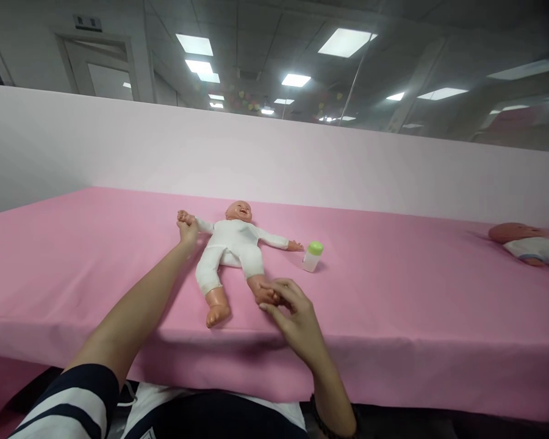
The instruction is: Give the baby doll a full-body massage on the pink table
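Note:
A baby doll [235, 235] in a white cloth suit lies on its back with arms and legs spread, its head toward the far wall. My left hand [188, 231] is closed round the doll's wrist on the left side; most of the fingers are hidden. With thumb and fingers, my right hand [295, 314] grips the doll's foot [268, 295] on the right side. The other bare foot [218, 315] rests near the front edge. A small clear bottle [311, 259] with a green cap stands just beyond the doll's outstretched right-side hand.
A pink cloth [416, 292] covers the long table and hangs over its front edge. Another doll [531, 244] lies at the far right, partly cut off. Behind the table runs a low white partition [274, 155] with glass above it.

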Available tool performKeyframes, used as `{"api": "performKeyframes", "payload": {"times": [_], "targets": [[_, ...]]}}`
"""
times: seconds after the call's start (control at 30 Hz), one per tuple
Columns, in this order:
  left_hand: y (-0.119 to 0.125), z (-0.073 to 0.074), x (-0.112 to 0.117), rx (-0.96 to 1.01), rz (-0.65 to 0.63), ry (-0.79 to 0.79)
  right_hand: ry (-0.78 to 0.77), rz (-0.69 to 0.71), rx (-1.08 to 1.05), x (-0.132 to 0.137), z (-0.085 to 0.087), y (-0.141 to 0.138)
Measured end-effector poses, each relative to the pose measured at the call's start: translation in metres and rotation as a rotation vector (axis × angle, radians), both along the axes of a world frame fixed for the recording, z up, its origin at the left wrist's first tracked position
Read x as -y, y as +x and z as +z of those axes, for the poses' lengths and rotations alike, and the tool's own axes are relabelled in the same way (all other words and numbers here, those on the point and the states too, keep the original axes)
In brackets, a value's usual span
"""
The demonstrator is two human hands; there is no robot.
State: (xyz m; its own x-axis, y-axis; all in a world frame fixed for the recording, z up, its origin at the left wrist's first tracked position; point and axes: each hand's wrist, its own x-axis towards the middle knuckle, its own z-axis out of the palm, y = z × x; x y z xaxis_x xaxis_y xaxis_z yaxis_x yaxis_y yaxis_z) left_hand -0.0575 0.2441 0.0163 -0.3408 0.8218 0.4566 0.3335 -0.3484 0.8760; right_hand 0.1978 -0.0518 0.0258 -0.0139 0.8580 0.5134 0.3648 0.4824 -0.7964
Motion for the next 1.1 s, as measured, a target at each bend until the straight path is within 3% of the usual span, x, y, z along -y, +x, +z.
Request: {"api": "performKeyframes", "payload": {"times": [0.07,0.13,0.2,0.27,0.33,0.53,0.67,0.73,0.83,0.97,1.03,1.1], "targets": [[0.013,0.002,0.011,-0.008,-0.048,0.068,0.045,0.027,0.075,-0.02,0.021,-0.009],[0.024,0.005,0.024,-0.153,-0.222,0.158,0.063,0.07,0.135,-0.046,0.037,-0.02],[0.03,0.01,0.035,-0.392,-0.41,0.247,0.08,0.088,0.172,-0.071,0.045,-0.03],[0.031,0.013,0.042,-0.563,-0.487,0.293,0.073,0.102,0.186,-0.084,0.046,-0.037],[0.029,0.013,0.043,-0.533,-0.459,0.288,0.062,0.102,0.176,-0.078,0.045,-0.037],[0.013,0.001,0.017,0.057,-0.13,0.024,-0.106,0.081,0.172,0.0,0.03,-0.003],[0.001,-0.008,0.005,0.178,-0.013,-0.046,-0.191,0.056,0.228,0.022,0.011,0.013],[0.002,-0.009,0.006,0.192,-0.015,-0.041,-0.156,0.041,0.188,0.016,0.009,0.013],[0.015,-0.006,0.015,0.134,-0.099,0.031,-0.035,0.004,0.123,-0.009,0.02,0.003],[0.033,0.002,0.033,-0.296,-0.387,0.272,0.06,0.029,0.128,-0.06,0.038,-0.017],[0.034,0.005,0.038,-0.496,-0.442,0.318,0.05,0.053,0.136,-0.081,0.041,-0.022],[0.03,0.006,0.038,-0.531,-0.45,0.296,0.05,0.056,0.13,-0.089,0.042,-0.022]]}}
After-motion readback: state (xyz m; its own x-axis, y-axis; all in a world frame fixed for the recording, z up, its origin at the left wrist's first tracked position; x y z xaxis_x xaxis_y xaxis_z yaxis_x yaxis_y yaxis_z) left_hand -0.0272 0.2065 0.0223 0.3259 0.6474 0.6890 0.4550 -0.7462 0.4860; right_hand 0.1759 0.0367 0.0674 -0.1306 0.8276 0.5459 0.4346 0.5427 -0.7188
